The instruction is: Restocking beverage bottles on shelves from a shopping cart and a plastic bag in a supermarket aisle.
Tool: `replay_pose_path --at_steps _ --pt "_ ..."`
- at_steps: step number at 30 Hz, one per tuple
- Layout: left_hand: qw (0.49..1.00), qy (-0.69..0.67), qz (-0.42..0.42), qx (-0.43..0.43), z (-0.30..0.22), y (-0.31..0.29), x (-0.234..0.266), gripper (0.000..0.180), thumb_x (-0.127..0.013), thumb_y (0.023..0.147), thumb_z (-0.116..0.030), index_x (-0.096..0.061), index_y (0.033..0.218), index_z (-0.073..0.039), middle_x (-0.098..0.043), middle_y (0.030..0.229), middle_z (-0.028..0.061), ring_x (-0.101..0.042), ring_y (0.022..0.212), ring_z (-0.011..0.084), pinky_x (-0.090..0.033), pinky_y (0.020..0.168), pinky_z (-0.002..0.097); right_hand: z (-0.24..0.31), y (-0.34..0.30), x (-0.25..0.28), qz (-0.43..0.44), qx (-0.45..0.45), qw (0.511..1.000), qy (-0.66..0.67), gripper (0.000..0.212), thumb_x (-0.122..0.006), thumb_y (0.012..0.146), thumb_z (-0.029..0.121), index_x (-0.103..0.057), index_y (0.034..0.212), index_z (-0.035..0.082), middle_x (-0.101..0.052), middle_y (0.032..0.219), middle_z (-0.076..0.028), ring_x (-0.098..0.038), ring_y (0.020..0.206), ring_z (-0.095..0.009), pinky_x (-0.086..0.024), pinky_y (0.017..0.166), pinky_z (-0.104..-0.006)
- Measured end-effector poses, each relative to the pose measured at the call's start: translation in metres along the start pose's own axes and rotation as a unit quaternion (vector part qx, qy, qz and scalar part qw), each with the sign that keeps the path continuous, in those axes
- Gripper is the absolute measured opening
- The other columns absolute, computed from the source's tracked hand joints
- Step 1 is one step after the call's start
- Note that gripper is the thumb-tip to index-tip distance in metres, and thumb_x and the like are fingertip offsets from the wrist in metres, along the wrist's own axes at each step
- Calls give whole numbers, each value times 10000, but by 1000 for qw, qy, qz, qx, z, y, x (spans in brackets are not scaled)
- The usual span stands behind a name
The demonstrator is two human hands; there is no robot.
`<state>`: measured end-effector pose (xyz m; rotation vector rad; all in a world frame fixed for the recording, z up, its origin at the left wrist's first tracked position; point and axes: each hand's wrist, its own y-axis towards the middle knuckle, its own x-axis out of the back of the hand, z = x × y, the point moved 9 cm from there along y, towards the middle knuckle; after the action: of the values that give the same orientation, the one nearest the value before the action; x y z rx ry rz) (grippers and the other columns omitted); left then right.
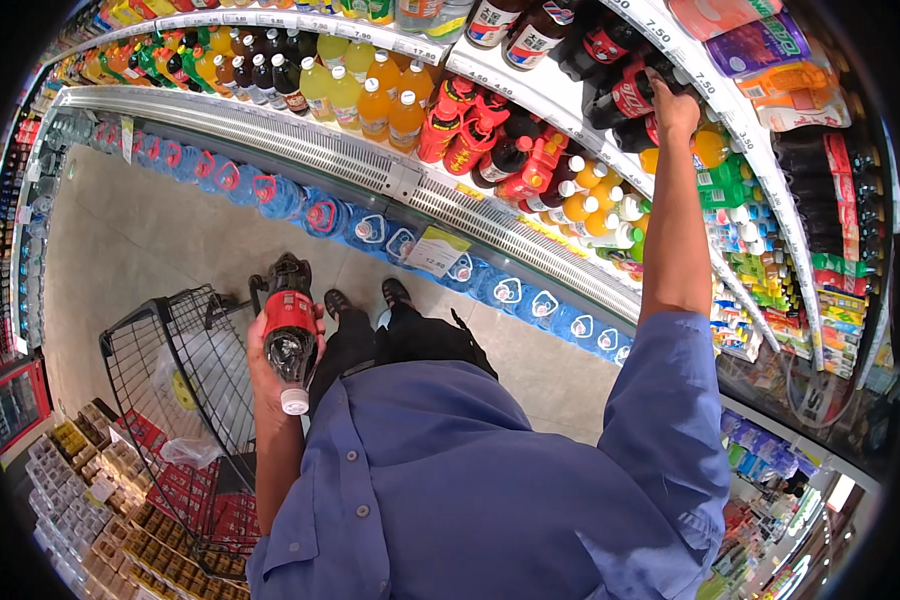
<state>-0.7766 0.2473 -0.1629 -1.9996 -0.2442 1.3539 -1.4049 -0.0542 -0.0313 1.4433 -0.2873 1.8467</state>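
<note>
My left hand (260, 350) is wrapped round a soda bottle (290, 315) with a red label and a white cap. The bottle is tilted, its cap toward me, beside the shopping cart. My right arm reaches up to a cooler shelf at the upper right. There my right hand (677, 108) grips a dark soda bottle (633, 97) with a red label, lying among similar bottles. The far side of that bottle and some of my fingers are hidden. Another dark bottle (602, 45) with a red label lies just beyond it.
A wire shopping cart (175, 345) stands at my left, with a plastic bag inside. Large blue water bottles (320, 213) line the cooler's foot. Yellow and orange drinks (375, 105) fill the shelf ahead. Stacked boxed goods (80, 480) sit at the lower left.
</note>
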Motion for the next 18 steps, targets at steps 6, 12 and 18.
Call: replay_pose_path --at_steps 6,12,18 --pt "1000 4 -28 3 2 2 -5 623 -506 924 -470 -477 1259 55 -581 1162 269 -651 915 344 -597 741 425 -3 -12 2 58 15 991 119 662 -788 731 487 -626 1103 -37 -706 796 -169 -698 781 -273 -516 760 -366" --pt "1000 12 7 17 5 6 -7 697 -571 871 -513 -485 1273 50 -552 1238 254 -639 950 349 -575 814 419 -17 -72 11 -139 147 934 294 594 -772 777 372 -571 1140 -53 -621 1111 -216 -598 1043 -329 -464 909 -401" --pt "999 -17 -17 38 10 12 -14 649 -519 912 -491 -481 1272 47 -584 1170 278 -651 918 357 -585 771 444 2 -233 -83 299 90 815 488 220 -642 912 194 -642 1070 40 -666 907 -19 -635 817 -125 -516 752 -276"
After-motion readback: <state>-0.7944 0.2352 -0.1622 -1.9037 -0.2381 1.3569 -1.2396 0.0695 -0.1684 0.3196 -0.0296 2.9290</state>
